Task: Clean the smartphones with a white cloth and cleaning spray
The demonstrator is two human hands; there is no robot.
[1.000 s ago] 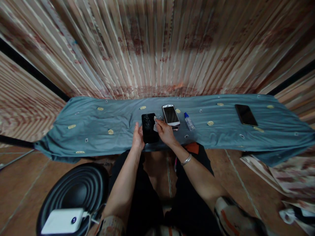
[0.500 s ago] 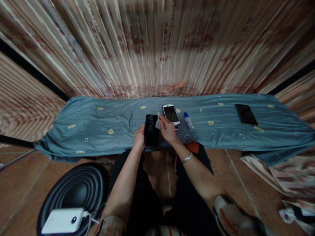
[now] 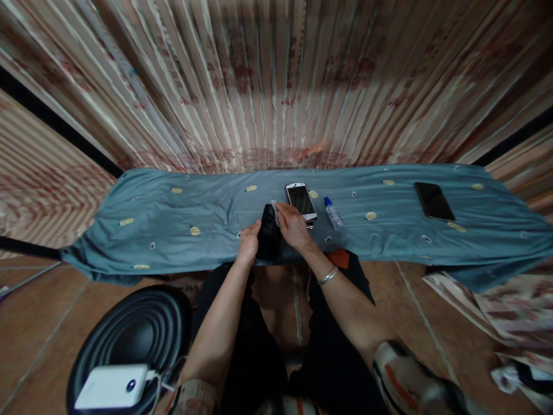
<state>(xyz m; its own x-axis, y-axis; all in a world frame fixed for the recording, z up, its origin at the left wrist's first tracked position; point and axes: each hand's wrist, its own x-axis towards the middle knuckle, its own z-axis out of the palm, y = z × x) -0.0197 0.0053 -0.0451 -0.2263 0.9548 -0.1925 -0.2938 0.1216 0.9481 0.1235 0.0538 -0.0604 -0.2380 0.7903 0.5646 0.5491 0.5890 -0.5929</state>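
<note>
My left hand is closed on the left edge of a black smartphone, which is tilted over the near edge of the cloth. Streaks and smudges show on its dark screen. Pinched in the fingers of my right hand is a small white wipe, held against the phone's right upper edge. Just beyond the right hand lies a white smartphone with a dark screen. To its right a small clear bottle with a blue cap lies on its side.
A blue-green patterned cloth covers the narrow table. Far right on it lies another dark phone. Below left, a white power bank with a cable rests on a round black stool. Striped curtains hang behind.
The black phone has been tilted, so its face looks narrower and has shifted slightly right. My left hand has moved a little right with it; the wipe has moved slightly left.
</note>
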